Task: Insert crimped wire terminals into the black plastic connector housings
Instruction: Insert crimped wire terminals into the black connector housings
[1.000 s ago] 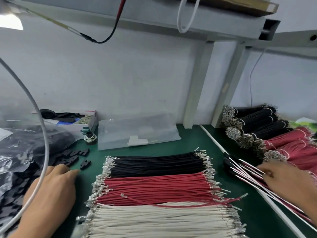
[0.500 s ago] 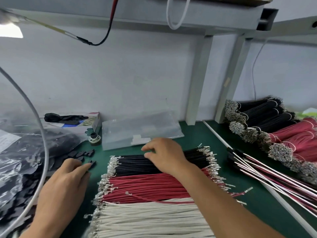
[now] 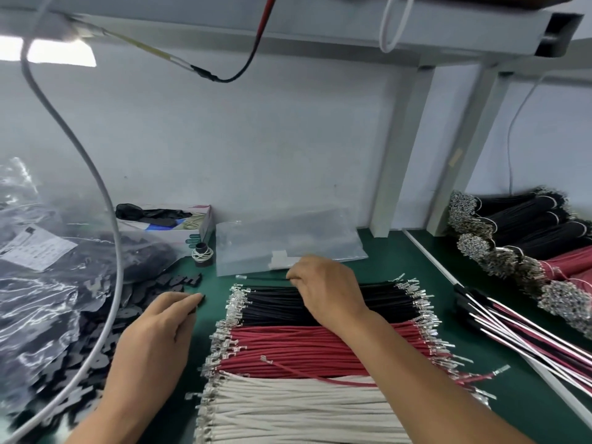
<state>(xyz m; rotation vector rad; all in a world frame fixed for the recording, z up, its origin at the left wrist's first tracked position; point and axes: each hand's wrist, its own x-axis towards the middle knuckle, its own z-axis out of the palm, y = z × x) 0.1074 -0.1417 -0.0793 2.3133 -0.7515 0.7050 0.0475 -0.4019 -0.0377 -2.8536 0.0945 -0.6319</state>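
Three flat rows of crimped wires lie on the green mat: black wires [image 3: 275, 302], red wires [image 3: 298, 347] and white wires [image 3: 288, 411], metal terminals at both ends. My right hand [image 3: 323, 290] rests over the black row and pinches a single black wire [image 3: 262, 278] whose terminal points left. My left hand [image 3: 160, 334] sits left of the rows, fingertips closed on a small black connector housing [image 3: 199, 299]. More loose black housings [image 3: 179, 280] are scattered just beyond it.
A plastic bag of black housings [image 3: 48, 299] fills the left side, with a grey cable [image 3: 109, 238] arcing over it. A clear bag [image 3: 288, 241] and a small box [image 3: 179, 225] sit at the back. Bundled wires [image 3: 528, 245] and finished assemblies [image 3: 525, 328] lie to the right.
My right hand came from the finished assemblies on the right to the black row and lifted one black wire. My left hand closed on a housing.
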